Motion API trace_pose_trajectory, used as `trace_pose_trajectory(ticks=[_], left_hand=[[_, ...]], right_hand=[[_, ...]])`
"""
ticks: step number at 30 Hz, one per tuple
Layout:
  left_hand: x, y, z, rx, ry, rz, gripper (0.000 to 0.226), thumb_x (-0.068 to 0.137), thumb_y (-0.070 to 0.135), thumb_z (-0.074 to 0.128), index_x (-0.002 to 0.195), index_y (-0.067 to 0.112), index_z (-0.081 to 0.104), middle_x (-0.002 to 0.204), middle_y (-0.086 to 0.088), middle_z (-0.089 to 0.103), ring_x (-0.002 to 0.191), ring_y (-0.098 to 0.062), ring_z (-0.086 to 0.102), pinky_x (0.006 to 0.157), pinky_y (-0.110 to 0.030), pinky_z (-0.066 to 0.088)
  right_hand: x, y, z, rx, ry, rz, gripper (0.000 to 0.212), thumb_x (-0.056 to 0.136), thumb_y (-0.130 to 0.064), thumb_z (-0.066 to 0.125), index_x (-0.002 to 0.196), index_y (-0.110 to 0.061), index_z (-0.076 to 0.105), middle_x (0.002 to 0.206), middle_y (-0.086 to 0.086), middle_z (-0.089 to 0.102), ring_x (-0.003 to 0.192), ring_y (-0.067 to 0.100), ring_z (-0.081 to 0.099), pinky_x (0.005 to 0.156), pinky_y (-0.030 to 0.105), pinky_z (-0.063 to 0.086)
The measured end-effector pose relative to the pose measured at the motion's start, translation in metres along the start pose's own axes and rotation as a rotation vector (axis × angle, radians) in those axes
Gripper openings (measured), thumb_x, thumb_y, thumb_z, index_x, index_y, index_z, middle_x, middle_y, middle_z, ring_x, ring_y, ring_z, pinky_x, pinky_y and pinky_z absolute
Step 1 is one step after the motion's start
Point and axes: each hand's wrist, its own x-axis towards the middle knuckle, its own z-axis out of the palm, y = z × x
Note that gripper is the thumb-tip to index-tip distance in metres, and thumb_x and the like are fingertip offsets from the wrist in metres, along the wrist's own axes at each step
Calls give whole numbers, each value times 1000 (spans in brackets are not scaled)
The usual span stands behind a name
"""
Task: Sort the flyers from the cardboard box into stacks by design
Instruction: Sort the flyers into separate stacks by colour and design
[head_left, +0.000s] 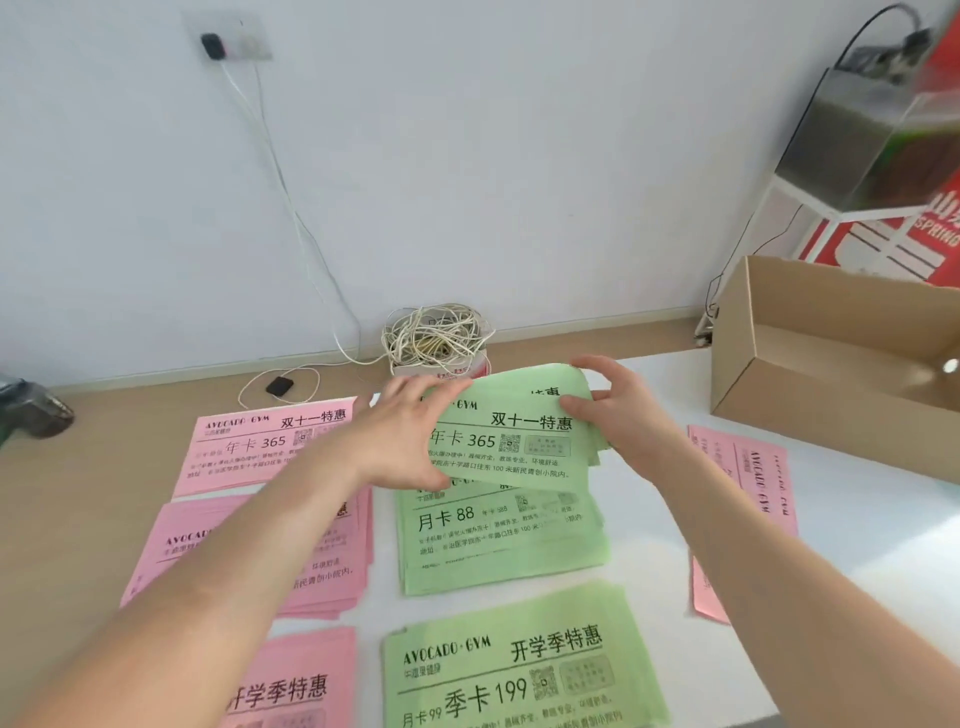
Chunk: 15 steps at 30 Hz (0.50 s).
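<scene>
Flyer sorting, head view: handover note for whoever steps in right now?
Left hand and right hand: both grip a bundle of green 365 flyers, held just above the green 88 stack.
Laid out already: pink 365 stack, a second pink stack under the left forearm, pink back-to-school stack, green 199 stack. More pink flyers lie sideways on the right.
Cardboard box: the visible part looks empty; its right end is out of frame.
Left: set down the held bundle as its own stack, sort the sideways pink flyers.
</scene>
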Motion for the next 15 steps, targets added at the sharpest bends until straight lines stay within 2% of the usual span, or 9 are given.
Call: trace_pose_trajectory(ticks=[4,7,9,11,13,15], left_hand=[[46,-17,9,34,-41,-102,113,63,47,74,147,40,-1,152,4,15,139,-21,11,110,-57,20],[67,-21,24,45,-135,-152,114,64,48,74,149,35,-1,155,2,13,142,-22,9,112,-59,14],[75,-22,30,68,-193,-171,116,64,49,74,149,31,-2,157,2,8,144,-22,5,114,-58,10],[79,-23,32,85,-229,-184,117,64,50,74,150,28,-3,157,2,4,144,-22,1,113,-56,6],[83,-23,30,105,-239,-188,119,64,54,74,150,26,-3,156,2,3,144,-22,0,113,-56,3],[89,-23,28,121,-239,-192,119,63,59,73,150,24,0,155,0,7,144,-24,2,114,-56,1]], right_hand=[[58,-1,15,-94,15,12,41,85,-5,67,116,-28,53,98,12,68,78,24,67,65,34,56],[88,13,23,-400,11,-37,46,86,-14,64,129,-20,49,108,10,66,97,27,65,81,37,53],[95,19,21,-640,-11,-119,62,83,-28,69,138,-21,41,122,9,57,115,27,53,93,34,43],[93,22,16,-828,-111,-179,84,74,-47,74,143,-31,29,140,8,39,131,28,31,103,39,35],[91,24,13,-974,-263,-193,105,64,-60,77,147,-38,15,151,6,21,138,29,18,108,47,31],[92,26,13,-1131,-371,-224,115,59,-66,76,148,-39,9,155,7,14,140,32,15,109,49,29]])
